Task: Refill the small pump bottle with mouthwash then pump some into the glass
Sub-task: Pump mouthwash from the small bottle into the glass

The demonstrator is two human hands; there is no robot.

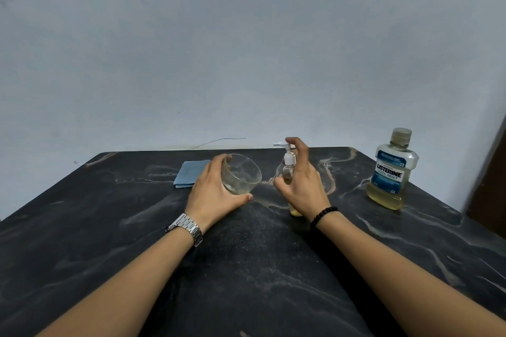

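Here the left hand (212, 194) holds the glass (241, 174), the right hand (302, 186) the pump bottle (289, 169), beside a LISTERINE COOL MINT bottle (390, 172).

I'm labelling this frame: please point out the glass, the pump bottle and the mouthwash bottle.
glass (243, 172), head view, clear side wall
pump bottle (289, 159), head view, white collar
mouthwash bottle (388, 174), head view, blue label

One head-worn wide view looks forward and down, seemingly close over the table (109, 241).
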